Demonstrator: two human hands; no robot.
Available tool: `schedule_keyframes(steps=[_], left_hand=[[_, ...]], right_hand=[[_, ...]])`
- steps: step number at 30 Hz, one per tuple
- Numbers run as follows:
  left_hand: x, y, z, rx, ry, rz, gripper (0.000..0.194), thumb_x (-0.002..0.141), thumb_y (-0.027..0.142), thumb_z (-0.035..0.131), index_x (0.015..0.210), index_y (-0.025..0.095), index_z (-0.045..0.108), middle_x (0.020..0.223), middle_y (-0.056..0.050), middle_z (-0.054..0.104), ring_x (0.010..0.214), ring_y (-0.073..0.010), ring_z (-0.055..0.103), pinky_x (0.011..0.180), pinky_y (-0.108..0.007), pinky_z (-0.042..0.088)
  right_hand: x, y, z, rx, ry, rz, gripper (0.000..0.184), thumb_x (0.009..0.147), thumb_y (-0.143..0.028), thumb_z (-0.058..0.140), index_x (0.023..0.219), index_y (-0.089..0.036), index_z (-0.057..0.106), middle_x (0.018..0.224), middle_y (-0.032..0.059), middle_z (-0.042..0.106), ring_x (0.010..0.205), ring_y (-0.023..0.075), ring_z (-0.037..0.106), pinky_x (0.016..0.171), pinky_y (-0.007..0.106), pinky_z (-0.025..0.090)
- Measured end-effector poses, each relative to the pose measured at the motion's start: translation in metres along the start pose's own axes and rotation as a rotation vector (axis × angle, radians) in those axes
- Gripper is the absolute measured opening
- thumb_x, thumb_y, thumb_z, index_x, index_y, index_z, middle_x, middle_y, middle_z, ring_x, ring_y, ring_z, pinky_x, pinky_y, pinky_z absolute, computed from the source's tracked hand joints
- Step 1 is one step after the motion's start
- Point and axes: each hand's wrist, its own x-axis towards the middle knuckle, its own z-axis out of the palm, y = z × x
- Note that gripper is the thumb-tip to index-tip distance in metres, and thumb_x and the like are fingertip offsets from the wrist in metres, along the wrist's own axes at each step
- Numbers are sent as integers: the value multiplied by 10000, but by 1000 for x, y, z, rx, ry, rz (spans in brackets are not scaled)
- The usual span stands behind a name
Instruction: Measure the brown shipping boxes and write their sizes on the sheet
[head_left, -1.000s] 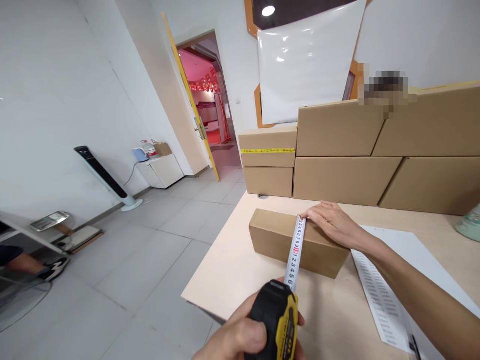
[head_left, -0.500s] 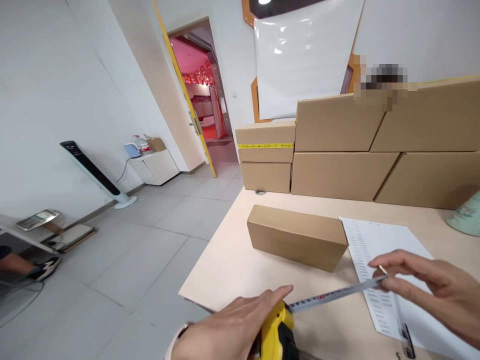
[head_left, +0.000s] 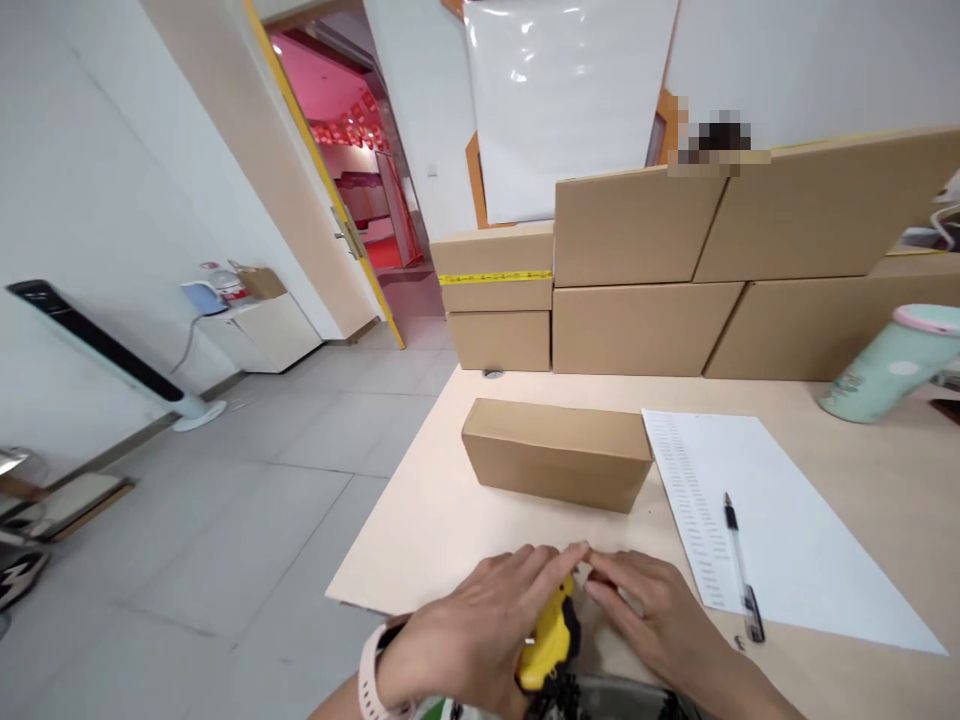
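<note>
My left hand (head_left: pixel 487 620), with a pale watch band at its wrist, is wrapped round a yellow and black tape measure (head_left: pixel 551 640) at the front of the table. My right hand (head_left: pixel 656 610) meets it at the mouth of the case, finger and thumb drawn together at the tape's end. Fingers hide the end, and no length of blade shows. Just beyond both hands lies a long brown cardboard box (head_left: pixel 559 455). A printed paper sheet (head_left: pixel 780 540) is right of the box, with a black-capped clear pen (head_left: pixel 741 570) across it.
Larger cardboard boxes (head_left: pixel 645 330) are stacked along the table's back, one bearing yellow tape. A mint-green tumbler (head_left: pixel 892 365) stands at the right. The table's left edge (head_left: pixel 390 485) drops to a tiled floor. Behind the boxes shows the blurred top of a person's head (head_left: pixel 720 140).
The blade that stretched between my hands has gone back into the case. My right hand has come left to the tape measure. The view has turned right, showing the whole tumbler.
</note>
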Motion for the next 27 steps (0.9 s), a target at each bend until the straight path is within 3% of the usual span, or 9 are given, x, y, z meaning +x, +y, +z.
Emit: schedule_keyframes(steps=[3,5,9,12,15,18,20,23,27], left_hand=[[-2,-14,-7,97,7,-141,1199,529,192,726,1559,292,120,1432,-171,438,1243,-448,427,1010,-616,353],[-3,-26,-14,140,4,-187,1173,528,188,700,1555,269,140,1400,-175,451,1213,-421,437,991,-588,378],[4,-42,-23,213,-2,-229,1122,515,181,634,1536,245,174,1362,-169,467,1208,-395,442,979,-552,397],[12,-44,-28,260,-26,-266,1090,518,173,598,1526,181,184,1384,-202,447,1246,-403,436,994,-564,392],[14,-45,-32,285,-8,-278,1048,563,164,589,1527,167,179,1415,-201,441,1270,-389,441,1035,-573,364],[8,-43,-32,296,58,-240,1002,613,142,616,1526,216,210,1427,-167,458,1292,-387,429,1060,-594,338],[4,-34,-26,294,150,-180,972,665,174,679,1525,246,230,1458,-161,441,1336,-411,380,1089,-631,285],[13,-8,3,208,262,5,943,797,318,696,1550,292,127,1563,-148,323,1428,-406,271,1137,-638,219],[64,37,67,103,70,437,962,854,502,624,1555,155,62,1563,-210,314,1470,-380,205,1185,-600,160]], right_hand=[[-15,24,-18,-47,225,258,292,923,-487,447,984,-335,689,898,39,767,725,262,723,639,396,587],[-31,47,-38,-253,359,499,334,902,-555,444,821,-284,622,738,39,729,603,245,681,528,366,523],[-53,85,-67,-548,223,813,368,856,-630,438,754,-278,474,588,12,651,494,265,610,421,320,351],[-58,99,-70,-519,124,811,278,856,-542,463,788,-273,482,599,11,652,517,265,609,454,320,353],[-58,104,-70,-382,133,729,191,860,-423,455,865,-266,565,584,-4,634,513,241,594,488,330,388],[-62,102,-81,-87,260,724,283,867,-432,482,972,-244,664,614,16,675,575,247,645,557,367,480],[-67,96,-92,204,401,729,345,855,-482,545,1035,-230,694,795,65,758,752,273,714,675,396,548],[-76,82,-103,482,617,658,369,791,-500,668,1054,-243,695,1031,93,768,977,308,708,817,438,568],[-79,72,-95,405,855,643,289,713,-453,779,886,-258,654,821,38,755,787,262,708,769,410,564]])
